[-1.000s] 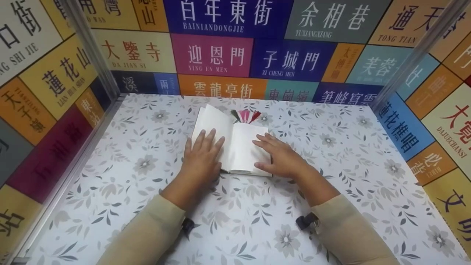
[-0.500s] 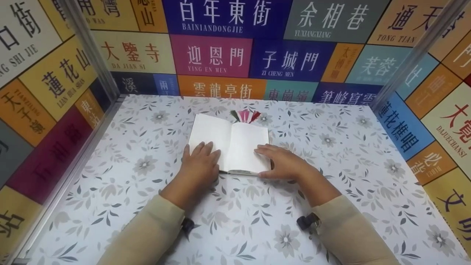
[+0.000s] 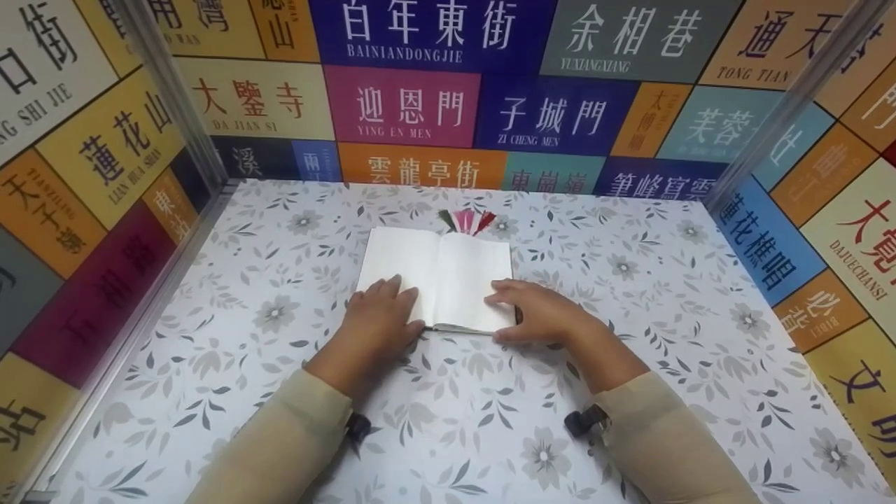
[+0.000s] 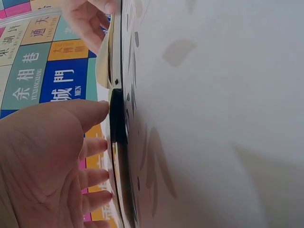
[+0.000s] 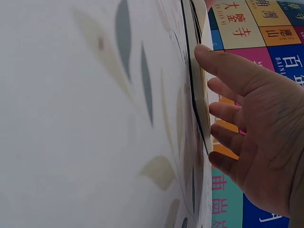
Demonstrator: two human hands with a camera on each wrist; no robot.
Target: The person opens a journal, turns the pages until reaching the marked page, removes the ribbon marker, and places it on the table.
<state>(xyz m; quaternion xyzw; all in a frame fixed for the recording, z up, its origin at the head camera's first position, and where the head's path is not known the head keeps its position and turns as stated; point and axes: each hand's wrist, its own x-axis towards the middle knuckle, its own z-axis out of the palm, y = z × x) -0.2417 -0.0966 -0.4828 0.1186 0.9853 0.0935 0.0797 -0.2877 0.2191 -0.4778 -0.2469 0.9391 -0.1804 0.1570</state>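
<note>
Touching an open book (image 3: 465, 280), left hand (image 3: 378, 315), right hand (image 3: 546, 313), both relaxed, holding nothing, coloured strips (image 3: 470, 221) seen only from the head, palms (image 4: 42, 147) from the wrists

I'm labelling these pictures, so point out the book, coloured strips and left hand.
Book (image 3: 462, 276), head view: on the right page, near the fold.
Coloured strips (image 3: 465, 221), head view: on the pink part.
Left hand (image 3: 378, 315), head view: on its back.

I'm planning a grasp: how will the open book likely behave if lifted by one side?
The open book would probably fold at its centre crease. Its pages bow near that crease, so they may flop. Lying flat, it seems unlikely to roll.
</note>
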